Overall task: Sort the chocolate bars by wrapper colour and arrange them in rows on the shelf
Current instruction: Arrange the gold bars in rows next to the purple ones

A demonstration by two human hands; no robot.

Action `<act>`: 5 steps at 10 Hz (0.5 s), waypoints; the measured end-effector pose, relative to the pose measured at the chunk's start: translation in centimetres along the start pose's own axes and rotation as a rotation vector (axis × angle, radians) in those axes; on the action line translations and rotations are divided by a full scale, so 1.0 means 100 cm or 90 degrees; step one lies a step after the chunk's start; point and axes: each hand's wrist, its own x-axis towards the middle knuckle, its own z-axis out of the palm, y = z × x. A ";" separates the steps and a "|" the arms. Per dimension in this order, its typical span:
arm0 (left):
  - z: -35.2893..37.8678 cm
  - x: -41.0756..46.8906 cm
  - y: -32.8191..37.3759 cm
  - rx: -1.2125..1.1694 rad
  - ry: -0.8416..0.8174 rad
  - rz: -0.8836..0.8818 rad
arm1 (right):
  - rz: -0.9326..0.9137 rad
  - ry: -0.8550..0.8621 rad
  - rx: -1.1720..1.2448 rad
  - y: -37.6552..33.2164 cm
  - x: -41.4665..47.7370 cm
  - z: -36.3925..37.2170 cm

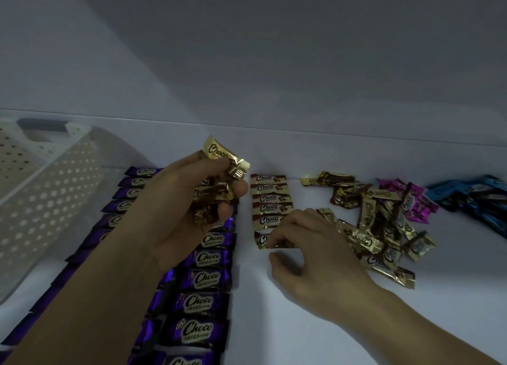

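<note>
My left hand [181,205] is raised over the shelf and grips a bunch of gold-wrapped chocolate bars [219,156]. Below it, purple bars [203,279] lie in two long rows, the left row partly hidden by my forearm. A short row of gold bars [270,197] runs to the right of them. My right hand [310,252] pinches one gold bar [263,240] flat on the shelf at the near end of that row. A loose heap of gold bars [375,224] lies just right of that hand.
A white perforated plastic basket [41,200] stands at the left. Pink bars [414,200] and blue bars [474,197] lie in small heaps at the far right. The white shelf surface [411,323] meets a white back wall behind the bars.
</note>
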 end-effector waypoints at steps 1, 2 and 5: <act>0.005 0.000 -0.005 0.060 0.043 0.025 | 0.003 0.010 -0.022 0.000 0.001 0.000; 0.006 0.000 -0.005 0.022 0.087 0.002 | 0.013 0.006 -0.022 0.001 0.002 0.000; 0.022 -0.025 -0.012 0.169 0.146 0.092 | 0.039 0.106 0.087 -0.003 0.005 -0.009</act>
